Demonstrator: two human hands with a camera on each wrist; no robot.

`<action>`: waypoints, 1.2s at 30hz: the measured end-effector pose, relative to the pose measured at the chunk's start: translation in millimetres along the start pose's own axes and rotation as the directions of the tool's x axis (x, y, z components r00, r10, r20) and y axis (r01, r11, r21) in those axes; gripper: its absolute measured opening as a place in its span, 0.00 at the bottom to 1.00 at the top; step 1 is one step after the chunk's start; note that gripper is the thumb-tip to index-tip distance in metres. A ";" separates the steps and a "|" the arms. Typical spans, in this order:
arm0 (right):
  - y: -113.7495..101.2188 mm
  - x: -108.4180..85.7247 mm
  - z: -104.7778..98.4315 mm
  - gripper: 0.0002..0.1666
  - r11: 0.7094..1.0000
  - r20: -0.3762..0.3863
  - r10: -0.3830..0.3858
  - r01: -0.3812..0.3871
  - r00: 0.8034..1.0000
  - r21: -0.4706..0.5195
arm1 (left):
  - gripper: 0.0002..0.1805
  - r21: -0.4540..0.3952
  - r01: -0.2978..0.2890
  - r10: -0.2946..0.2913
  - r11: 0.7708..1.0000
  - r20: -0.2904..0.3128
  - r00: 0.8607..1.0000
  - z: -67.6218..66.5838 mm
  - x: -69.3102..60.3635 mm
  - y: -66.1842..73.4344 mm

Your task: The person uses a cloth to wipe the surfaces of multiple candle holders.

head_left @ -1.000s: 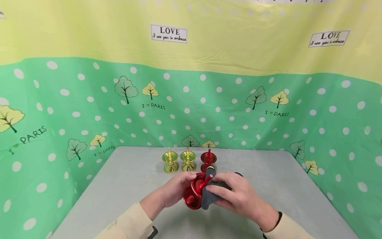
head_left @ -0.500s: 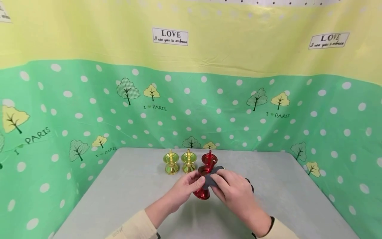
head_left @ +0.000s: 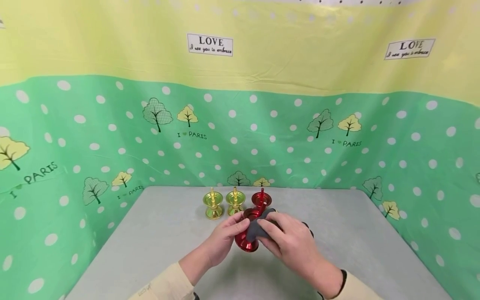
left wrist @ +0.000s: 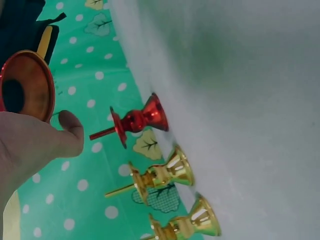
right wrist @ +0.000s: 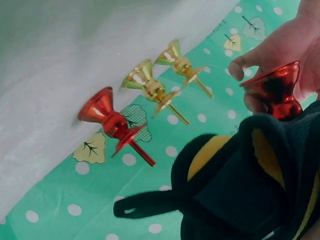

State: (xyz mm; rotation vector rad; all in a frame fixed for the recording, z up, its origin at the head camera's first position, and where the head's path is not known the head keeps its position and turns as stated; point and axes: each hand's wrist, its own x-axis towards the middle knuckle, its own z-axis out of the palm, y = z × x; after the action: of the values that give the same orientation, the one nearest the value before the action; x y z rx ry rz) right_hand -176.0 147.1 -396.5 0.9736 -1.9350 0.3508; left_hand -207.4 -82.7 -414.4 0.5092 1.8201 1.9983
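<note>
**Red holder (head_left: 246,243) between left hand (head_left: 223,234) and cloth (head_left: 255,230)**

In the head view we see the red holder raised above the worktop (head_left: 161,241) and tilted, its pin pointing up and to the right. The left fingers grip its left side, thumb on the side nearer to us. The right hand (head_left: 296,239) has its fingers bent over the dark cloth, pressing it against the holder's middle; the holder thus lies left of the right fingers, cloth between. In the right wrist view we note the cloth's yellow edging. Behind, we find another red holder (left wrist: 136,121) upright on the worktop, in a row with a gold holder (head_left: 235,201) and a second gold holder (head_left: 213,201) at the left end. A spotted curtain (head_left: 262,152) forms the backdrop.
</note>
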 end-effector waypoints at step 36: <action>18.0 -7.3 -0.8 0.19 0.998 -0.152 -0.066 0.065 0.986 -0.009 | 0.49 0.333 -0.236 0.221 0.913 0.083 0.972 4.8 -12.5 18.5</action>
State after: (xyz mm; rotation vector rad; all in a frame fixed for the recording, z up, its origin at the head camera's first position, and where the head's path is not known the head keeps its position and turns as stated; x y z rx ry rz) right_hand -187.0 162.8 -399.6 0.9767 -1.7614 0.3725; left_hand -195.0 -86.6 -395.6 0.9002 2.1783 1.7941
